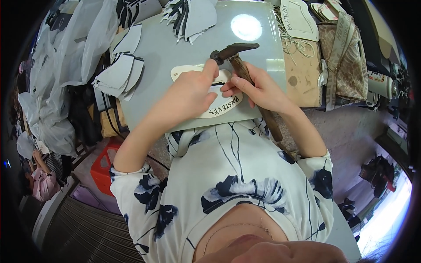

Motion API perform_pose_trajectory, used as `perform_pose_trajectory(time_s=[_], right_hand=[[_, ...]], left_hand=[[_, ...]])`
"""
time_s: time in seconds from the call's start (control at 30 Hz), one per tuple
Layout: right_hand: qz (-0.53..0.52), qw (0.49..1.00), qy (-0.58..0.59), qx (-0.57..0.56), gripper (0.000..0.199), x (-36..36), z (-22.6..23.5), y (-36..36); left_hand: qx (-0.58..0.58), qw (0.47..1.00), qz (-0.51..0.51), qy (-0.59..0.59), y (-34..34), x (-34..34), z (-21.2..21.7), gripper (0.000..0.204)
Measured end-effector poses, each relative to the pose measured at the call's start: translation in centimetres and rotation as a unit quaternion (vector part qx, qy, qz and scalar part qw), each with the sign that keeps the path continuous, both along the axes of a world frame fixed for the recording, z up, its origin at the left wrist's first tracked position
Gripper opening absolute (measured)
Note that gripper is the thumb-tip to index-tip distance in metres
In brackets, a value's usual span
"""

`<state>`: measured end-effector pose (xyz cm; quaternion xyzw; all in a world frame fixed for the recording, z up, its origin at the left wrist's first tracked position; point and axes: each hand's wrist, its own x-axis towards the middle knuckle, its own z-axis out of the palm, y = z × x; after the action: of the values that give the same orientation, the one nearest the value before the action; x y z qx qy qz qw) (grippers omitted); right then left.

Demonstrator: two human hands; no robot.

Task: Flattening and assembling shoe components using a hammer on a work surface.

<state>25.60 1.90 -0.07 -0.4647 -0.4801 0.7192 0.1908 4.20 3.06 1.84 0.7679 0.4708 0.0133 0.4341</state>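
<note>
Fingers (206, 76) of the left hand (190, 94) are pressed flat on the cream template (219, 107), just under the hammer (245, 72) gripped by the right hand (258, 90). A fingertip could be struck, or the template shifted, if the blow lands crooked.

A cream, curved card template (219, 103) with dark handwriting lies on the grey desk (166, 52), partly under the hands. A second cream template (302, 19), also hand-lettered, lies at the desk's far right edge. Clear plastic bags (83, 39) hang at the left.
</note>
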Motion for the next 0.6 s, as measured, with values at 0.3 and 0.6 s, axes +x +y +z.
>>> perform_pose_trajectory(time_s=[0.3, 0.6], right_hand=[[0.003, 1.0, -0.016, 0.023, 0.02, -0.2, -0.3, -0.1], [-0.019, 1.0, -0.011, 0.012, 0.018, -0.1, -0.1, -0.1]], left_hand=[[0.004, 0.991, 0.132, -0.03, -1.2, -2.7, 0.3, 0.051], [-0.054, 0.982, 0.172, -0.064, -1.0, -2.9, -0.5, 0.048]])
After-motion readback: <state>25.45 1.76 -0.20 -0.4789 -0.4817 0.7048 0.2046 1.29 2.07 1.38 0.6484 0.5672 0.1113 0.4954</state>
